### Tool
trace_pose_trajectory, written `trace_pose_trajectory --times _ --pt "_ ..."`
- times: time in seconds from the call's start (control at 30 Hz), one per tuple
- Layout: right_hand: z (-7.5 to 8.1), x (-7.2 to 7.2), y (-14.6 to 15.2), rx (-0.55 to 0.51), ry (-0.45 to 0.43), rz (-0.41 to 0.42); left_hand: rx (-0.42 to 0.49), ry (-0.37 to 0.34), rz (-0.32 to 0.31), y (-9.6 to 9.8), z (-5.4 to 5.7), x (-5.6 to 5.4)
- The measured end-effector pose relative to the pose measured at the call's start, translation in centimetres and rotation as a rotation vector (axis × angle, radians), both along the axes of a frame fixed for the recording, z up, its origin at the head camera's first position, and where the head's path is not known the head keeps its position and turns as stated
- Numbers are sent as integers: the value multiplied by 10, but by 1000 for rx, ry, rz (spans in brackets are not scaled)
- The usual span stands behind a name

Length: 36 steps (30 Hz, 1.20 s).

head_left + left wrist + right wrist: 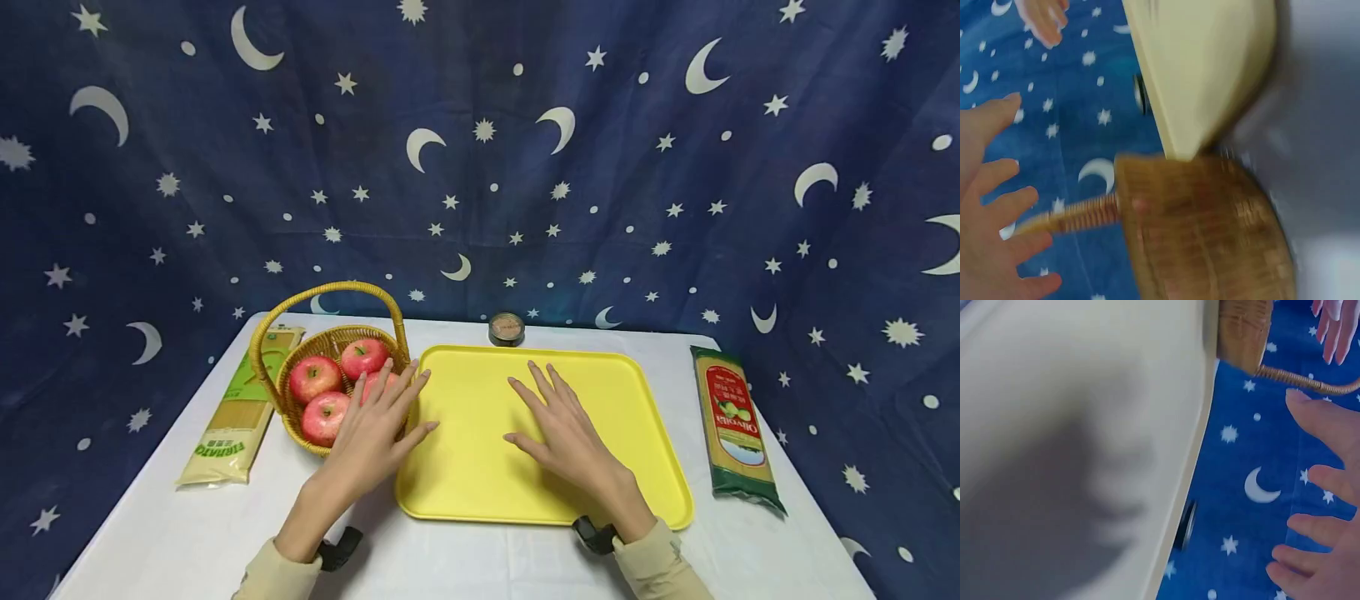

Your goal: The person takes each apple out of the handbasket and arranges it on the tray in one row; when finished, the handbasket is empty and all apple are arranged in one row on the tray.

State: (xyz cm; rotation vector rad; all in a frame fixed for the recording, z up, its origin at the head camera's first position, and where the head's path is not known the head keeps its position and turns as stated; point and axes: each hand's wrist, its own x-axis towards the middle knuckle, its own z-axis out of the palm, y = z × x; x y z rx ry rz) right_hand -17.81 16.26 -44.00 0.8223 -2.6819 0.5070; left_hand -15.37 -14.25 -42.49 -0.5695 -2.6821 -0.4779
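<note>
My left hand (372, 435) is held with its fingers spread and holds nothing. In the head view it overlaps the near right side of a wicker basket (330, 340) and the left edge of a yellow tray (472, 442). Several red apples (315, 379) lie in the basket, one of them partly hidden behind the left fingers. Over the right half of the tray is my right hand (566, 435), fingers apart and holding nothing. Its wrist view shows a blurred shadow on the tray surface (1085, 362). The basket's woven side (1210, 231) fills the lower part of the left wrist view.
A pasta packet with a green label (251, 383) lies left of the basket, partly behind it. Another pasta packet with a red label (738, 425) lies at the right edge of the white table (450, 558). Behind the tray stands a small round container (507, 328).
</note>
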Motion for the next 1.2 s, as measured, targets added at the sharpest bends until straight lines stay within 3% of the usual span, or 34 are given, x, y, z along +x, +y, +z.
trace_pose_trajectory --times 0.1,0.3,0.37,0.47,0.57,0.63,0.7,0.77,0.83,0.9,1.0,1.13,1.2 --pt "0 -2 -10 -102 -77 38 118 39 11 -14 3 9" --pt "2 -9 -36 -251 -269 107 325 285 60 -46 -1 25" --pt "4 -13 -45 -283 -326 118 411 337 86 -58 -2 31" --pt "7 -20 -60 -320 -372 135 526 377 165 -76 -3 39" --pt "9 -29 -73 -345 -403 163 629 359 305 -95 -4 47" --pt "9 -36 -81 -362 -428 186 694 299 415 -106 -5 50" --pt "10 -43 -89 -383 -458 208 769 177 496 -117 -6 51" --pt "11 -50 -96 -411 -489 231 838 8 538 -127 -6 47" --pt "10 -57 -103 -427 -508 253 909 -166 533 -135 -9 39" --pt "10 -63 -110 -433 -518 285 986 -315 482 -142 -13 29" --pt "9 -71 -123 -424 -519 340 1088 -480 348 -150 -21 14" --pt "11 -76 -138 -410 -527 395 1172 -611 168 -156 -32 1" --pt "12 -77 -145 -397 -533 410 1213 -638 117 -158 -37 -3"
